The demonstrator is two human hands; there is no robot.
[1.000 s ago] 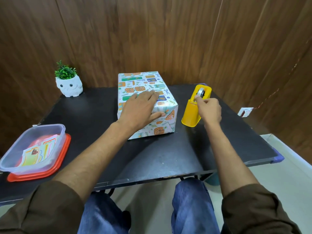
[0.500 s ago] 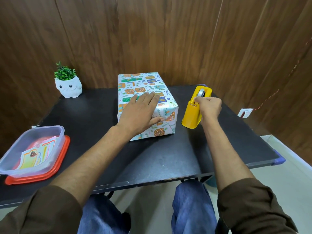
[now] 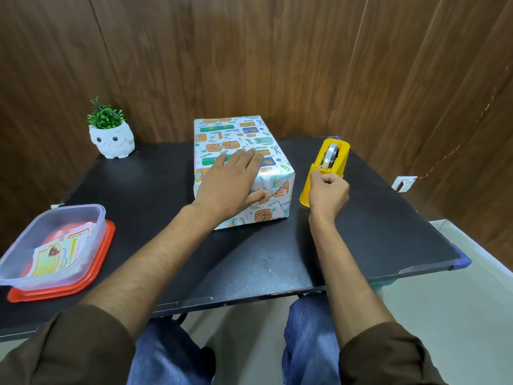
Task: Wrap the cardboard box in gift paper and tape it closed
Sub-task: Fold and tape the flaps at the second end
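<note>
Against wooden walls (image 3: 277, 65), black table (image 3: 138, 190), box (image 3: 236, 132)

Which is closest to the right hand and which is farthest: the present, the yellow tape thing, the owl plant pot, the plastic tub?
1. Yellow tape dispenser: the right hand pinches at its front.
2. Wrapped box: just left of it, under the left hand.
3. Owl plant pot, back-left corner, and plastic tub, front-left: too close to call.
</note>
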